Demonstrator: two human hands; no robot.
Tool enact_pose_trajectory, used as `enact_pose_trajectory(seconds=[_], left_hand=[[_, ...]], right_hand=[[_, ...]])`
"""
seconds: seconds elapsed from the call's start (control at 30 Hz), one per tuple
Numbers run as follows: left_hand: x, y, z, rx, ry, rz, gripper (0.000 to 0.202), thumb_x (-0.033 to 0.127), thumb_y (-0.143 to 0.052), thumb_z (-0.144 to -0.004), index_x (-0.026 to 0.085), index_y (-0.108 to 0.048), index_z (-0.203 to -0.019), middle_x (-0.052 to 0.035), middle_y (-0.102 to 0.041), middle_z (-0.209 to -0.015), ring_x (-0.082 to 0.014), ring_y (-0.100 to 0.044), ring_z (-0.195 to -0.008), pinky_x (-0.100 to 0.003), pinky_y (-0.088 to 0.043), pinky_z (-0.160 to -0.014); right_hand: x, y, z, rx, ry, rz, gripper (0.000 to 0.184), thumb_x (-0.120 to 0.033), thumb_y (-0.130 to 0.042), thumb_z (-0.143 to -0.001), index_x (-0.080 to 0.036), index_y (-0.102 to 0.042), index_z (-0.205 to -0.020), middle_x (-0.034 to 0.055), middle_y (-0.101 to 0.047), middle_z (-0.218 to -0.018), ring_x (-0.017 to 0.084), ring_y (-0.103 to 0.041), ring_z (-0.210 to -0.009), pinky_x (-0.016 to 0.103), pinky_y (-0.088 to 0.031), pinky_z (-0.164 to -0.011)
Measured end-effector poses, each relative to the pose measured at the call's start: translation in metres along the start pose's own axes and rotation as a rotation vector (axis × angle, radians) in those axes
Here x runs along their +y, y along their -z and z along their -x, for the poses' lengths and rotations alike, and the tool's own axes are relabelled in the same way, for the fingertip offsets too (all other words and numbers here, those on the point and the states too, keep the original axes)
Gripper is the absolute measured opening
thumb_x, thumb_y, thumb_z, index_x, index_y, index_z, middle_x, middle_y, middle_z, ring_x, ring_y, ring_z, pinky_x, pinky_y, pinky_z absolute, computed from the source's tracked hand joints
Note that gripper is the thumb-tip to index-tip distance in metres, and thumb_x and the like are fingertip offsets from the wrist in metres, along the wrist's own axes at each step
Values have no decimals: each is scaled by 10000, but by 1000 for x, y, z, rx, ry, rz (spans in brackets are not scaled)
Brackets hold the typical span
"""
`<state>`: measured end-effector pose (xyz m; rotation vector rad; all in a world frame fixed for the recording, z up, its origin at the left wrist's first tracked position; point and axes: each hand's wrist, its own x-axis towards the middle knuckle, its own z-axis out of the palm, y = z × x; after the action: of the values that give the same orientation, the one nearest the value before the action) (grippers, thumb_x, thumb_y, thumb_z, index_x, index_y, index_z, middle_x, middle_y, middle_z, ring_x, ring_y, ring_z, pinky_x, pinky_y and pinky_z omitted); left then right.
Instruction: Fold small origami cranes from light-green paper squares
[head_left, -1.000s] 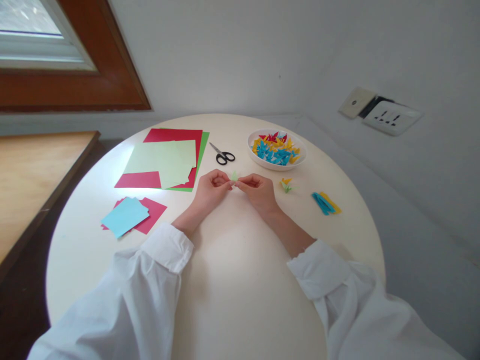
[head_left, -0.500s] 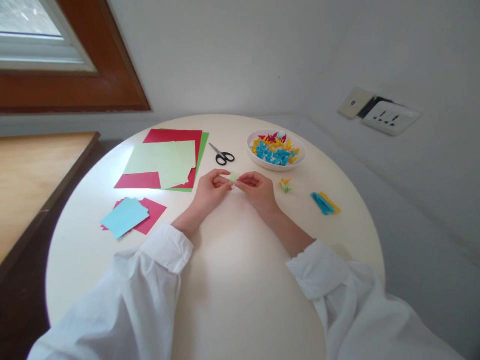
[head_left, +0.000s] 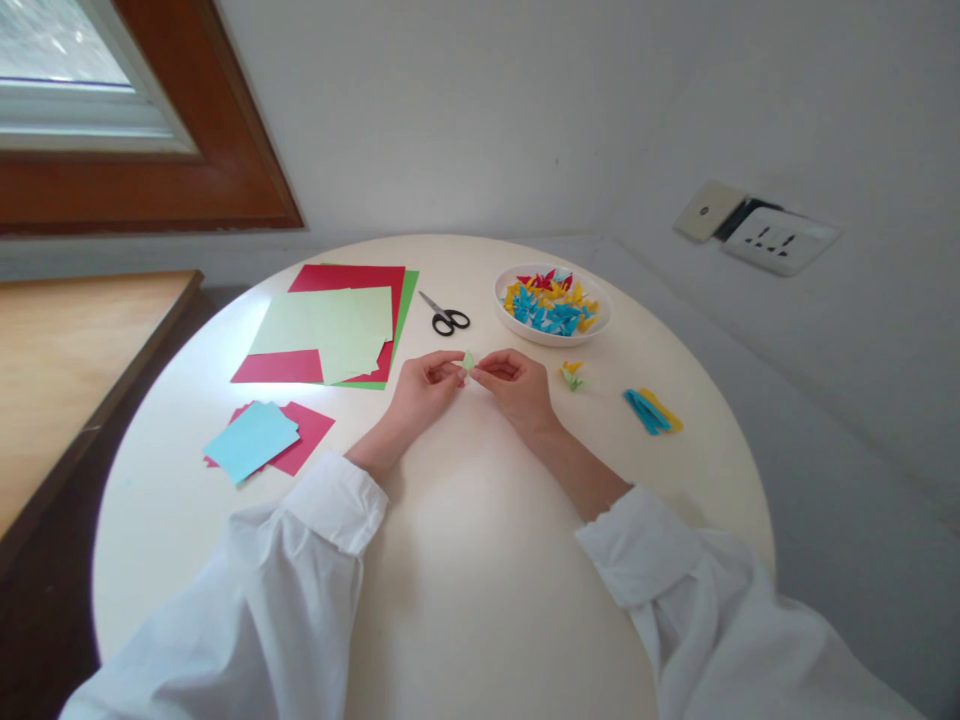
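Between my two hands is a small folded piece of light green paper (head_left: 468, 361), pinched above the table. My left hand (head_left: 429, 387) is closed on its left side, and my right hand (head_left: 516, 386) pinches its right side. Fingertips hide much of the paper, so its exact shape is hard to make out. Just right of my right hand lie small yellow and green paper cranes (head_left: 572, 376). Behind my hands a pair of scissors (head_left: 445, 318) with black handles rests on the table.
A white bowl (head_left: 517, 334) holds many red, yellow and blue paper cranes. Blue and yellow folded strips (head_left: 648, 411) lie at right. Large red, green and pale green sheets (head_left: 330, 318) are stacked at left, with smaller blue and red squares (head_left: 255, 440) nearer me on the round table (head_left: 480, 580).
The view has tilted slightly, so everything sits a little lower. My hands keep hold of the green paper, which now shows a more pointed, upright shape.
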<state>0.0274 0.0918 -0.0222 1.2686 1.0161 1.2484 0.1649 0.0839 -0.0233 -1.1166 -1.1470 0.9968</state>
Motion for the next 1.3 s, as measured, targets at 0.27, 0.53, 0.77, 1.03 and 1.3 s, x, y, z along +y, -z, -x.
enact_pose_trajectory(seconds=[0.27, 0.53, 0.77, 1.03, 1.3], left_hand=[[1, 1, 1, -6, -44, -35, 236, 267, -719, -596, 136, -643, -777, 5, -634, -644, -111, -565, -601, -233, -426, -596], [2, 3, 0, 5, -6, 39, 196, 285, -733, -615, 144, -602, -650, 44, -551, -572, -64, -458, -525, -202, -322, -516], [4, 2, 1, 14, 56, 186, 190, 273, -760, -596, 142, -633, -652, 41, -581, -554, -53, -473, -498, -195, -337, -509], [9, 0, 2, -20, 68, 189, 182, 262, -760, -583, 136, -644, -642, 15, -632, -555, -102, -573, -530, -241, -438, -574], [8, 2, 1, -8, 89, 253, 201, 281, -795, -549, 141, -653, -573, 10, -637, -532, -85, -546, -510, -223, -412, -546]], right_hand=[[-2, -1, 1, -27, -31, -26, 285, -324, -803, -479, -180, -597, -613, -14, -654, -613, 135, -616, -606, 291, -526, -650], [-2, -3, 5, -98, -23, -15, 231, -305, -771, -543, -183, -610, -653, -6, -665, -654, 133, -624, -631, 279, -517, -662], [-3, -2, 6, -206, 8, 105, 256, -367, -735, -603, -164, -678, -748, 32, -709, -727, 154, -638, -669, 295, -514, -676], [-1, 0, 8, -221, 104, 286, 163, -305, -619, -707, -170, -611, -617, 4, -655, -587, 118, -562, -534, 248, -438, -549], [-1, -3, 11, -150, 127, 282, 117, -278, -639, -698, -189, -604, -631, 10, -684, -633, 148, -623, -590, 276, -494, -602]])
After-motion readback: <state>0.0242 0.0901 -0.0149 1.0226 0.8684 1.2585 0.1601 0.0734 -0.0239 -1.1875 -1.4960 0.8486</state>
